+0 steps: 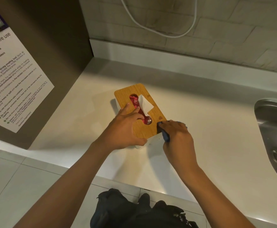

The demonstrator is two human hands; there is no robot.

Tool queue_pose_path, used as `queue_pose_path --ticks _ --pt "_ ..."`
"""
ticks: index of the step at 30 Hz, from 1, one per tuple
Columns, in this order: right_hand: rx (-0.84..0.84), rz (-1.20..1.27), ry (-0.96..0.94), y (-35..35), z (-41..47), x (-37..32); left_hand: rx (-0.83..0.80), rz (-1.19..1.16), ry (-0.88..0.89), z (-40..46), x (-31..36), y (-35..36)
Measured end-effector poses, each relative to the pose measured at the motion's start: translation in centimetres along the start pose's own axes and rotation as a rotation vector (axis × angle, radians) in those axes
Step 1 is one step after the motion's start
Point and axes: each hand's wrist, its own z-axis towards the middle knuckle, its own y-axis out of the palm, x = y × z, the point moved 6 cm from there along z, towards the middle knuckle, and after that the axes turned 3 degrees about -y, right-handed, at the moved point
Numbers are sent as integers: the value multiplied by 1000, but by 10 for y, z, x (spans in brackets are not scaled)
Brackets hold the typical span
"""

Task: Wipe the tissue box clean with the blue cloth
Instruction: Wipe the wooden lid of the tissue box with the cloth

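Tissue box (144, 130), wooden lid up, sits on the white counter (208, 129) near frame centre, long axis running from about 11 o'clock to 5 o'clock. A keyhole-shaped slot in the lid shows red packaging (135, 102) inside; a white tissue (145, 104) pokes out of the slot on its 3 o'clock side.

Left hand (126, 127) lies on the box from 7 o'clock. Fingers spread and nearly straight across the lid, fingertips at the slot; thumb hooked round the near edge of the box. It steadies the box rather than grips it.

Right hand (177, 137) at the box's 4 o'clock corner, fingers curled tight round a bunched blue cloth (165, 135). The cloth touches the lid's near right edge; only a dark blue fold shows under the knuckles and at the fingertips.

Small dark specks on the counter just beside the near end of the box, between the hands.

Steel sink (272, 122) at 3 o'clock, well apart from the box, drain visible. At 9 to 10 o'clock a dark panel carries a microwave notice (16, 83). White cable (159, 30) loops on the tiled wall at 12 o'clock. Dark bag (134, 211) on the floor at 6 o'clock.
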Motion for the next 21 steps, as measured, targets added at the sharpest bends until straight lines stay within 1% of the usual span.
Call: queue_pose_path --ticks 3,5,6,8,9,10,12,13,15,17,18,21 --pt "13 -16 9 6 10 -11 -14 2 0 -1 2 -3" --pt "0 28 -61 15 1 -22 -47 -13 12 -3 -1 -12" --pt "-31 65 -84 16 -5 -26 -69 -34 25 -4 -4 -16" --pt "-130 87 -62 11 -16 -32 -104 -58 63 -9 -8 -24" --pt "-143 98 -56 7 -19 -35 -109 -55 81 -12 -8 -25" --pt "-113 118 -56 3 -18 -35 -95 -43 107 -15 -5 -24" --pt "21 140 -30 -7 -15 -31 4 2 158 -24 6 -17" --pt "57 149 0 -14 -12 -27 73 23 163 -30 11 -11" --pt "50 167 42 -15 -6 -18 192 40 119 -37 16 -1" --pt "67 160 45 -15 5 -13 259 48 78 -35 14 7" --pt "38 141 19 -10 14 -16 277 58 75 -32 14 8" --pt "-170 93 -64 15 27 -25 306 60 108 -24 10 4"
